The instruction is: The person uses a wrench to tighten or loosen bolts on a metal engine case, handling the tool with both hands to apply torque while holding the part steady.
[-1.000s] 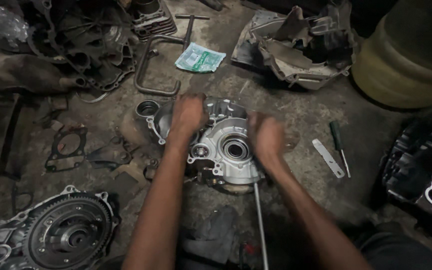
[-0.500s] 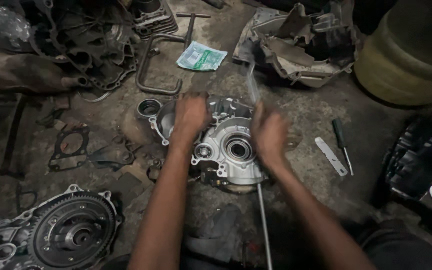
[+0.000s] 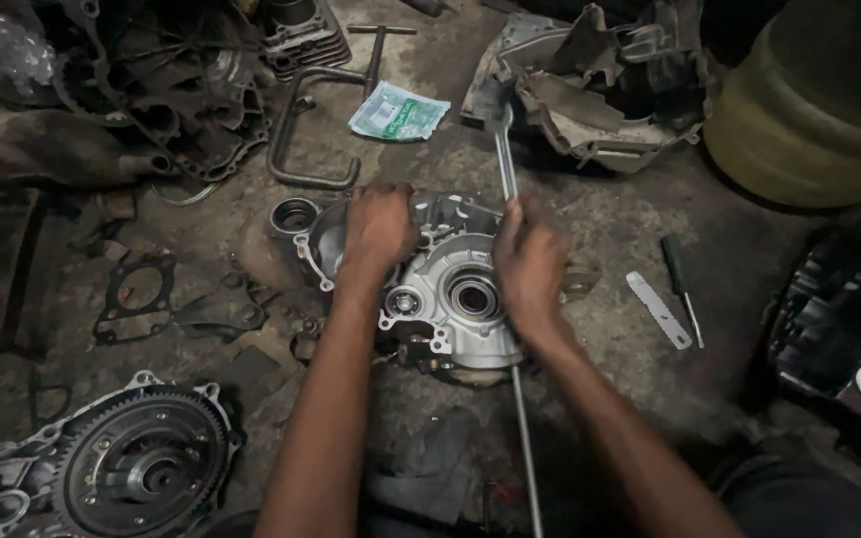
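Engine casing (image 3: 450, 289), pale cast metal with a round bearing hole, lies on the grimy floor (image 3: 610, 219) between both hands. Left hand (image 3: 379, 231) presses flat on its upper left part, fingers spread, holding nothing. Right hand (image 3: 527, 261) closes its grip around a long metal rod (image 3: 506, 159) that runs across the casing's right side. A screwdriver (image 3: 680, 284) lies well apart to the right.
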